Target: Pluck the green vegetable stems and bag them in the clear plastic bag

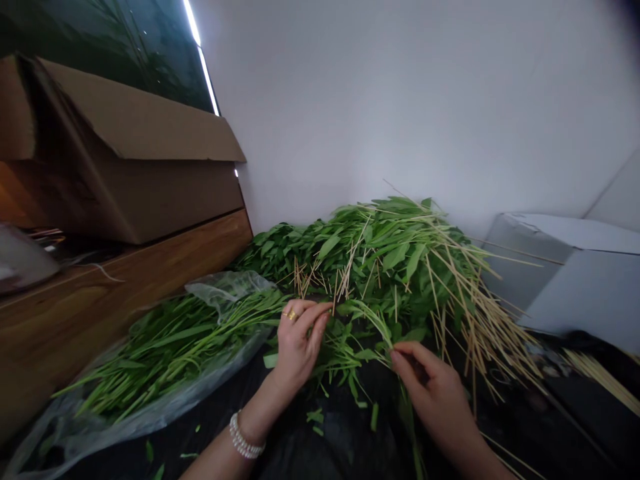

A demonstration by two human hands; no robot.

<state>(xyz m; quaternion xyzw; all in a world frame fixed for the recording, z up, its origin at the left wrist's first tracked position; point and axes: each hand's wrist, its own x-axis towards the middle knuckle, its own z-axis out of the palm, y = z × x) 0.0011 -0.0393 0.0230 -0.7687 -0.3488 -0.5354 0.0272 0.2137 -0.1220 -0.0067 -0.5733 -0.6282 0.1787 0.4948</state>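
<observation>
My right hand [435, 390] pinches a small bunch of leafy green stems [381, 325] between thumb and fingers. Their pale stalks meet at the fingertips, and some leaves hang below the hand. My left hand [299, 340], with a gold ring and a pearl bracelet [245, 438], has its fingers drawn together. Its fingertips touch the lower end of a thin wooden stick at the front of the pile; whether they grip it I cannot tell. Behind both hands lies a heap of leafy greens [360, 243], with many thin wooden sticks [480, 327] poking out, mostly on the right.
Loose greens fill an open clear plastic bag [200, 400] on the left. Beyond it, an open cardboard box [165, 193] stands on a wooden surface [165, 267]. A white box [585, 287] sits at right. Leaf scraps [316, 417] lie on the black covering [285, 440] up front.
</observation>
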